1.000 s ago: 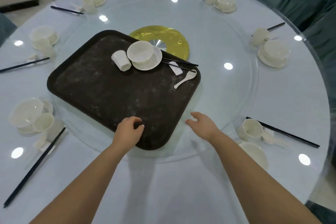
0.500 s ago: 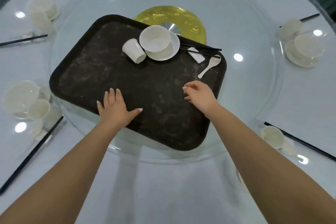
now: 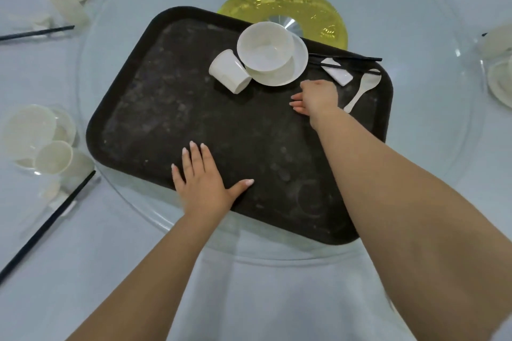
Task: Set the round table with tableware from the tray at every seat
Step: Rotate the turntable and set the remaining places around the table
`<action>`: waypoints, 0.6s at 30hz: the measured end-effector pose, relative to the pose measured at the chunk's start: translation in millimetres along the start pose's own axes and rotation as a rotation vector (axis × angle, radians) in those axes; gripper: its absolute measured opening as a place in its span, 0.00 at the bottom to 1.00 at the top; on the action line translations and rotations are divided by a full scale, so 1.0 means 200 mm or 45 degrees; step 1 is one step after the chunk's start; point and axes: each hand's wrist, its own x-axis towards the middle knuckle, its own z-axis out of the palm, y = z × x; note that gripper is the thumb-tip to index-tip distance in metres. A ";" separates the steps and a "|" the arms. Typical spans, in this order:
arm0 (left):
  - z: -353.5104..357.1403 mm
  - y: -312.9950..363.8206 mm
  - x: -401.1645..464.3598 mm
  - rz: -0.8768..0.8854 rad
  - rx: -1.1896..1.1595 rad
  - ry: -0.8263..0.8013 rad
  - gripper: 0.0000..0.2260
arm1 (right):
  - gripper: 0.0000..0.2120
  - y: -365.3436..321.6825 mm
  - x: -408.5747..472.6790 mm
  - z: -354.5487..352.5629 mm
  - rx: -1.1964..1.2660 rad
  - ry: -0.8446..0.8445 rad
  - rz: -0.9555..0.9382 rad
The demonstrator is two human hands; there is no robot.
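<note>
I looked down on a round table (image 3: pixel 277 299) under a pale blue cloth. A clear glass turntable (image 3: pixel 415 147) sat on it, around a yellow hub (image 3: pixel 318 11). Ceiling lights glinted there.

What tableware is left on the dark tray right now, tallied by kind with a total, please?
Bowl: 1
Saucer: 1
Cup, lying on its side: 1
Spoon: 1
Chopstick rest: 1
Chopsticks: 1 pair
Total on the tray: 6 kinds, 7 pieces
</note>
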 end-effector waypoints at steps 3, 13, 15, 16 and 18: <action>0.02 0.03 -0.02 -0.004 -0.012 0.041 0.57 | 0.10 -0.05 0.10 0.00 -0.001 0.037 -0.019; 0.04 0.10 -0.07 -0.028 -0.044 0.056 0.55 | 0.05 -0.07 0.18 0.05 -0.149 0.091 -0.109; 0.03 0.11 -0.07 -0.027 -0.044 0.050 0.55 | 0.05 -0.06 0.15 0.02 -0.106 0.119 -0.113; 0.03 0.11 -0.07 -0.027 -0.048 0.043 0.55 | 0.06 -0.05 0.14 0.00 -0.081 0.126 -0.115; 0.02 0.10 -0.07 -0.030 -0.059 0.027 0.55 | 0.08 -0.02 0.09 -0.05 -0.036 0.129 -0.114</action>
